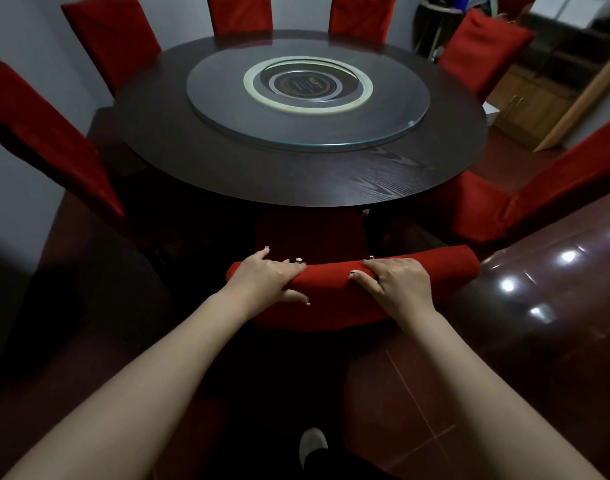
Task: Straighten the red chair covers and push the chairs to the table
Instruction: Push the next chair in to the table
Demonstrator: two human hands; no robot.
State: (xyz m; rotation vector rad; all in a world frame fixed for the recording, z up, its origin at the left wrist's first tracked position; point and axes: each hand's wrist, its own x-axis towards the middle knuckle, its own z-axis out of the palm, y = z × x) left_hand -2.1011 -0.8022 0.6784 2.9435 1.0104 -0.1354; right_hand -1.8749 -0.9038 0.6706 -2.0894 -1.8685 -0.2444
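Red chair cover point(334, 277): lower centre of frame, over the nearest chair's back; seat partly under counter.
Left hand point(267, 277): grips the cover's top edge.
Right hand point(398, 282): grips the same edge.
Counter point(296, 174): round, dark wood, centre of frame.

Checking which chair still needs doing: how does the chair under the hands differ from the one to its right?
The held chair has the left hand and right hand gripping its back; the right chair is untouched. The held chair is seen from behind; the right chair from its side. Both wear red covers and face the table.
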